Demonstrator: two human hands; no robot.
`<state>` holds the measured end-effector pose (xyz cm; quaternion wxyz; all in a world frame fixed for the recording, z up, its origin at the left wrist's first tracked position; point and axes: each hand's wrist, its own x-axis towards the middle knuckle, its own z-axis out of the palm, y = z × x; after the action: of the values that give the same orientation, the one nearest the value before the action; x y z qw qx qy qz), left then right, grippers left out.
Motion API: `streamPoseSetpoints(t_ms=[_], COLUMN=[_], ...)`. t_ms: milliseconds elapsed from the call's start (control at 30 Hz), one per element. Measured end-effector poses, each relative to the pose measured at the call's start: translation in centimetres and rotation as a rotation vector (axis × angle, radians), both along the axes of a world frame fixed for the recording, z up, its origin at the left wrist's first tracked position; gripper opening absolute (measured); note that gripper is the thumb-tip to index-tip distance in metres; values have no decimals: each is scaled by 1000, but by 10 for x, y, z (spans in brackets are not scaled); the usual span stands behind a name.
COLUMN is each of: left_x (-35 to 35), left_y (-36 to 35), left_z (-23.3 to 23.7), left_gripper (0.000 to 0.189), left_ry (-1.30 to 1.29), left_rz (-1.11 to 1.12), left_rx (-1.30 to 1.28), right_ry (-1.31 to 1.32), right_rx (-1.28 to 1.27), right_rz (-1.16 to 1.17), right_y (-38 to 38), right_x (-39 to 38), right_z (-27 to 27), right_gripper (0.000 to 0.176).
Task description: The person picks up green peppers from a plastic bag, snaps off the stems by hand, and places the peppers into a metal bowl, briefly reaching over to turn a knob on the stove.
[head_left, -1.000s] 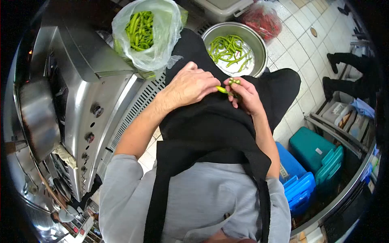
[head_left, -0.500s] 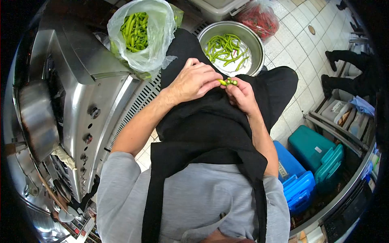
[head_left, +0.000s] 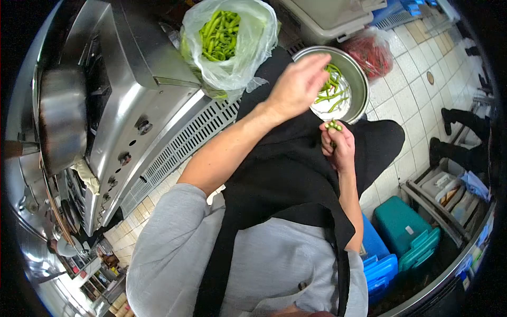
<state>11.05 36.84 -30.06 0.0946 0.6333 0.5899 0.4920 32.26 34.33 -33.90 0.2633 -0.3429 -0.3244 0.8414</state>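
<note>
My left hand point(head_left: 298, 84) is raised over the near left rim of the metal bowl point(head_left: 360, 87), fingers stretched out and nothing visible in them. It hides part of the green chili peppers point(head_left: 331, 94) lying in the bowl. Below the bowl, over the black apron point(head_left: 285, 158), my right hand point(head_left: 340, 143) is closed on several small green pepper stem ends point(head_left: 333, 126) that show at its fingertips. An open clear plastic bag point(head_left: 251, 39) full of green peppers point(head_left: 219, 37) stands to the left of the bowl.
A bag of red peppers point(head_left: 369, 53) lies behind the bowl, beside a grey bin point(head_left: 322, 18). The steel stove point(head_left: 132, 100) is at left. Green point(head_left: 404, 224) and blue point(head_left: 377, 253) bins stand at right. Another person's dark-clad legs point(head_left: 459, 119) show far right.
My left hand has come away from my right hand and moved up to the bowl, its fingers opened. The yellow-green piece between the hands is no longer visible. The view has shifted.
</note>
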Motion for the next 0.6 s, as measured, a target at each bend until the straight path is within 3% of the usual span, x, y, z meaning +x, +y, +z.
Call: streamPoseSetpoints(t_ms=[67,100,133,233,300,333,400,600], left_x=[-38,-64,-92,-184,-202,-202,-198,-199], left_y=[-6,-2,-1,2,3,3,7,8], left_z=[19,14,11,-44,-58,-59,-63,-56], left_gripper=[23,21,22,27,28,28,26,22], left_ry=[-199,-153,-178,-35,144,143,481,516], left_rz=[162,306,488,696,693,695,669,631], left_rx=[-13,156,116,-55,-507,-503,-900,-860], right_ry=[17,27,29,-25,-41,-73,-129,-202], right_rx=[-12,-28,-23,26,30,73,104,94], right_rz=[-5,-21,-24,-14,13,37,66,-6], right_y=[1,1,1,1,2,1,0,-1], right_x=[4,5,5,0,-5,-6,-5,4], right_z=[-1,-3,-3,-1,-4,-5,-4,-4], right_gripper=[19,19,20,21,19,17,15,14])
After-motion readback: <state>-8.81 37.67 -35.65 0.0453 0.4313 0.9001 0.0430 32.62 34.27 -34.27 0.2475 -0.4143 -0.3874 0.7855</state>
